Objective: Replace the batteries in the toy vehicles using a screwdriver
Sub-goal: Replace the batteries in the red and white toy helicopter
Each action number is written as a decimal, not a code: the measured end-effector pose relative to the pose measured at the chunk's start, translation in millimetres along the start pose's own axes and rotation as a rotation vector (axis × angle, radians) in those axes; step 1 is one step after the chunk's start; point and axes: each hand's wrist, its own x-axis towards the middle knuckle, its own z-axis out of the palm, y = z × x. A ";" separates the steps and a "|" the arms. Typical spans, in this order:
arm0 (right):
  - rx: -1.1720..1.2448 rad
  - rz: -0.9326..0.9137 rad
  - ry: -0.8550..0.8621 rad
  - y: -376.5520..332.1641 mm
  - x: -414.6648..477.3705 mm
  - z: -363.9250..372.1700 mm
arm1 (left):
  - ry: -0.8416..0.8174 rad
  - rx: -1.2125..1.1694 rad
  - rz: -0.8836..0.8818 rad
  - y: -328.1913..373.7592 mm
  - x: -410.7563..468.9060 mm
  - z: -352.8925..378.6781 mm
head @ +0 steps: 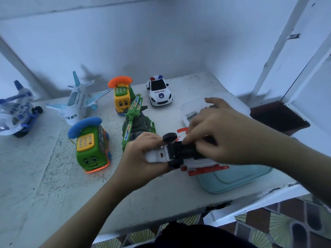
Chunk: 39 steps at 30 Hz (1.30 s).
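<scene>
Premises appear domestic: scuffed white table [161, 194] against a plain pale wall [161, 42], patterned floor tiles [286, 226] below, toy aeroplane [77, 102] and toy police car [159, 92] on top.

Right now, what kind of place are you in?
Probably a corner of a home: a worn white-painted tabletop against plain white walls, patterned floor tiles below, and plastic toys such as the white police car.

There are two toy planes [77, 102], two phone buses [92, 149], one police car [159, 92] and one green helicopter [136, 120]. Also one white and red toy [157, 155], one clear box [236, 104] and one blue box [232, 178].
</scene>
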 end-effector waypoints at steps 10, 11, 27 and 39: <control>0.117 0.606 0.323 53.1 -41.5 12.3 | -0.008 0.034 0.025 3.3 3.3 -1.7; 0.063 0.668 0.231 56.7 -46.6 17.7 | -0.012 0.040 0.030 3.4 2.5 -1.9; -0.030 0.877 -0.007 73.6 -58.6 52.6 | -0.031 0.024 -0.009 4.5 -2.9 -4.9; 0.545 0.466 0.576 33.4 -33.3 -15.3 | -0.018 0.006 -0.039 0.6 -3.2 -6.2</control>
